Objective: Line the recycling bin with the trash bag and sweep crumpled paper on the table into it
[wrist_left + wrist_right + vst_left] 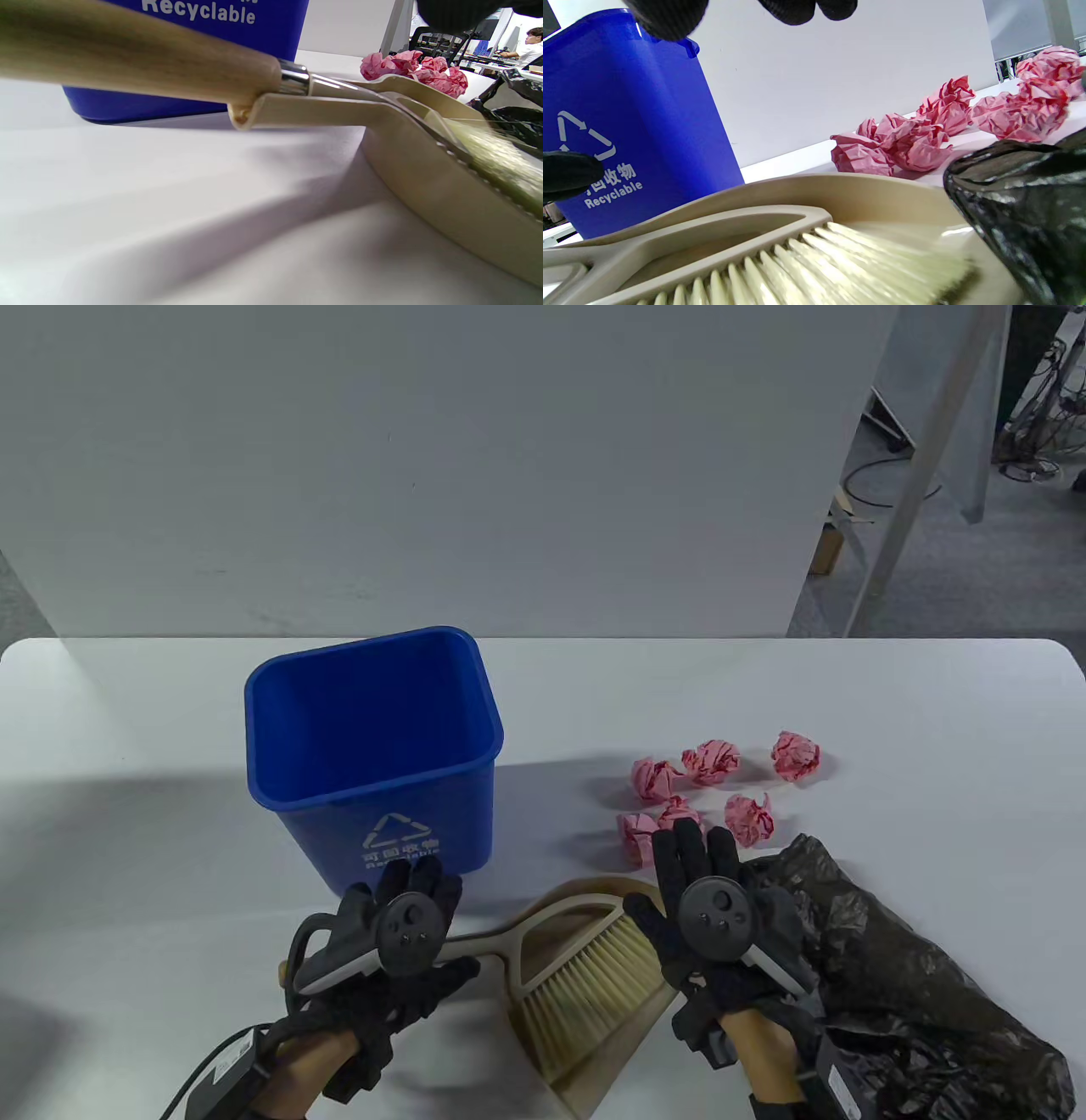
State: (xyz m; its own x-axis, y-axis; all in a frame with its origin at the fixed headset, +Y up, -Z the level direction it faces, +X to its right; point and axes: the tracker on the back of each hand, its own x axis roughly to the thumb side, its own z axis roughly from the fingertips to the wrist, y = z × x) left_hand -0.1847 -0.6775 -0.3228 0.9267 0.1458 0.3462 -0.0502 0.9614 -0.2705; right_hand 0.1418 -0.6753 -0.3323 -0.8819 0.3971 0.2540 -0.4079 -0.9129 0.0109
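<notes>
The blue recycling bin (399, 814) stands upright and unlined at centre left, also visible as the bin (628, 127). Several pink crumpled paper balls (708, 762) lie to its right; the paper balls (903, 144) sit just beyond the dustpan. A crumpled black trash bag (916, 976) lies at the front right. My left hand (407, 899) hangs over the brush handle (140, 55), fingers straight, gripping nothing. My right hand (691, 865) hovers flat over the dustpan (594, 895), beside the bag, fingertips (666, 17) free.
A beige dustpan with a brush (585, 984) laid in it sits at the front centre of the white table (127, 857). A white wall panel (424, 475) stands behind the table. Floor, a metal frame and cables lie beyond the right back corner.
</notes>
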